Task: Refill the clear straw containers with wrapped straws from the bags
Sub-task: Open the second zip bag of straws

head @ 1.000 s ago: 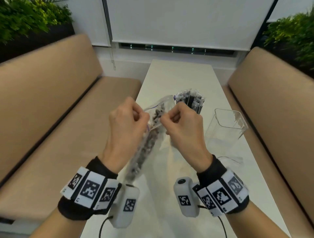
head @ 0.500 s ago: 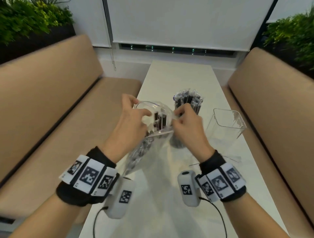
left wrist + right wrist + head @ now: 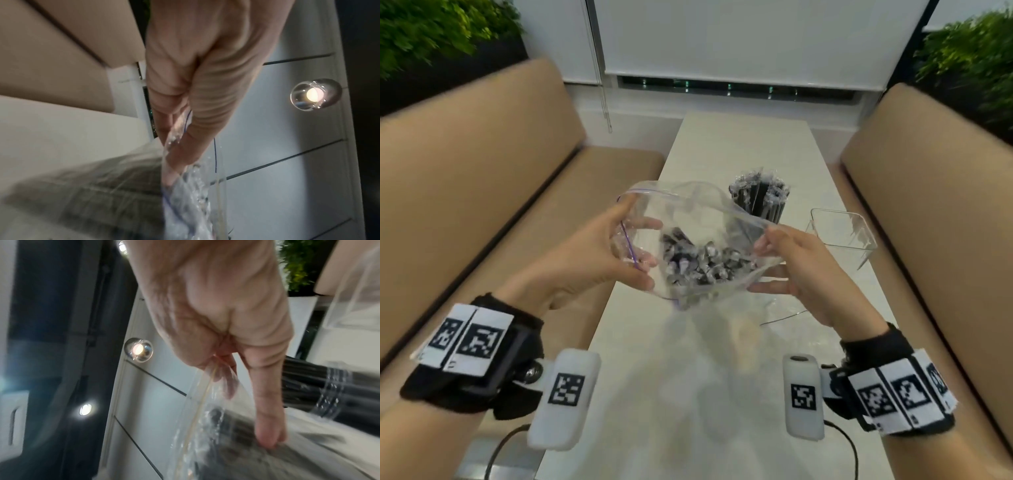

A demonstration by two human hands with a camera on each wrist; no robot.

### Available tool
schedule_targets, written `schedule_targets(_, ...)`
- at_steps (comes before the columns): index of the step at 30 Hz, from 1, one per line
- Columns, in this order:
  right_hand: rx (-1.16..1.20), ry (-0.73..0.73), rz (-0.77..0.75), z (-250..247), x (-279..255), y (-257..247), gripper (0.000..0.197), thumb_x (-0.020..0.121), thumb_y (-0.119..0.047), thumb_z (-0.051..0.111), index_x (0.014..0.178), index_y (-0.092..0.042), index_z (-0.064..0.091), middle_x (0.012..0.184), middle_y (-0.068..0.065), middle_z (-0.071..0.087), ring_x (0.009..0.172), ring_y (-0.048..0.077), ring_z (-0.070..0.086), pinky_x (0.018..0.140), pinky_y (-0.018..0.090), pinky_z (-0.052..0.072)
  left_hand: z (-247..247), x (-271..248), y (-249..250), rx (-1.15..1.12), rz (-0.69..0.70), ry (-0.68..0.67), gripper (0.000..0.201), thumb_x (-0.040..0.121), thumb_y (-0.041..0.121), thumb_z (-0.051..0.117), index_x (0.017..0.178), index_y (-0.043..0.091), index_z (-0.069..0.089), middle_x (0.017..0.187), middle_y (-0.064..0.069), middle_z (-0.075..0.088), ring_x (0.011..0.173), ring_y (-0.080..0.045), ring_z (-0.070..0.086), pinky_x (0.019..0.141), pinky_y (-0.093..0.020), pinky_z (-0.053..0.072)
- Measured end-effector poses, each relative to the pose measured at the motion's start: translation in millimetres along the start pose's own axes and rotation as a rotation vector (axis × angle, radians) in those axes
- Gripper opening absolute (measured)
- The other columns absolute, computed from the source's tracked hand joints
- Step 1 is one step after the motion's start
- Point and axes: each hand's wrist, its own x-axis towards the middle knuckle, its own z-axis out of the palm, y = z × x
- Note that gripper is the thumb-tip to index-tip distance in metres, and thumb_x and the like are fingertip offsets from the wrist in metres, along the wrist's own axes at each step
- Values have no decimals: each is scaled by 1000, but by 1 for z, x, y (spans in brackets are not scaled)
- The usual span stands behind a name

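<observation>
A clear zip bag hangs above the white table with its mouth pulled wide. Dark wrapped straws lie bunched inside it. My left hand pinches the bag's left rim, seen blurred as the left hand on the bag in the left wrist view. My right hand pinches the right rim; the right hand holds the bag's edge. Behind stands a container full of black straws. An empty clear container stands to its right.
Tan bench seats run along both sides of the narrow table; the right seat is close to the empty container. A thin clear sheet lies on the table under my right hand. Plants stand in the corners.
Both hands moved apart and pulled the bag's mouth from nearly shut to wide. The bag tipped so the straws inside show from above.
</observation>
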Motion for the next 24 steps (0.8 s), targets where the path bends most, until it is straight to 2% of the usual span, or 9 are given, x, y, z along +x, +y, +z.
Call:
schedule_targets(2, 65, -5, -12, 2, -3, 7, 33, 104, -19, 44, 79, -1, 57, 82, 18, 70, 63, 19, 73, 58, 27, 60, 1, -1, -6, -23, 28, -30, 90, 55, -24, 79, 112, 40, 53, 102, -1, 55, 56, -13, 53, 57, -19, 51)
schedule_targets(6, 19, 53, -2, 11, -1, 29, 29, 103, -15, 45, 84, 2, 59, 78, 25, 67, 52, 20, 68, 52, 27, 58, 9, -9, -16, 62, -45, 9, 93, 55, 3, 79, 87, 82, 44, 125, 0, 42, 72, -21, 54, 73, -27, 52)
schedule_targets(8, 8, 107, 25, 14, 2, 36, 30, 104, -17, 45, 84, 0, 60, 71, 21, 66, 48, 21, 65, 50, 29, 56, 11, -9, -19, 86, -119, 17, 81, 56, 17, 78, 103, 75, 47, 132, 8, 46, 78, -13, 62, 73, -27, 54)
schedule_targets(10, -28, 126, 68, 15, 4, 38, 31, 104, -26, 45, 89, -5, 62, 69, 13, 67, 53, 19, 65, 54, 32, 56, 10, -6, -25, -46, -202, -23, 92, 54, 27, 80, 137, 45, 43, 140, 12, 48, 88, -12, 67, 78, -38, 59)
schedule_targets(14, -51, -135, 262, 25, -1, 29, 38, 94, -51, 53, 124, -28, 56, 120, 4, 65, 101, 31, 68, 80, 46, 61, 19, 5, -33, -645, -274, 29, 113, 44, 15, 95, 144, 21, 41, 136, 1, 52, 101, -31, 72, 70, -53, 60)
schedule_targets(16, 100, -338, 253, 33, -5, 24, 40, 95, -33, 61, 133, -34, 48, 131, 1, 64, 111, 32, 67, 88, 53, 57, 32, 10, -34, -637, -276, 113, 120, 62, -10, 83, 155, 18, 14, 135, -1, 50, 97, -23, 74, 71, -43, 63)
schedule_targets(18, 149, -475, 163, 37, -4, 23, 56, 94, -3, 59, 138, -34, 44, 132, 3, 65, 114, 26, 67, 90, 47, 57, 38, 16, -36, -626, -286, 161, 112, 74, -23, 65, 156, 21, 3, 130, 2, 50, 85, -11, 75, 60, -30, 63)
schedule_targets(21, 152, -428, 135, 34, 3, 29, 71, 86, 24, 44, 139, -23, 47, 119, 8, 72, 100, 21, 72, 78, 35, 61, 33, 22, -35, -484, -290, 166, 109, 78, -21, 63, 155, 28, 4, 128, 2, 47, 73, -11, 71, 56, -28, 60)
schedule_targets(24, 81, -300, 154, 30, 10, 31, 55, 89, 20, 46, 128, -17, 58, 96, 4, 78, 77, 13, 75, 67, 28, 61, 19, 21, -37, 45, -334, 80, 132, 66, 3, 86, 155, 31, -7, 134, 0, 42, 92, -17, 61, 79, -26, 52)
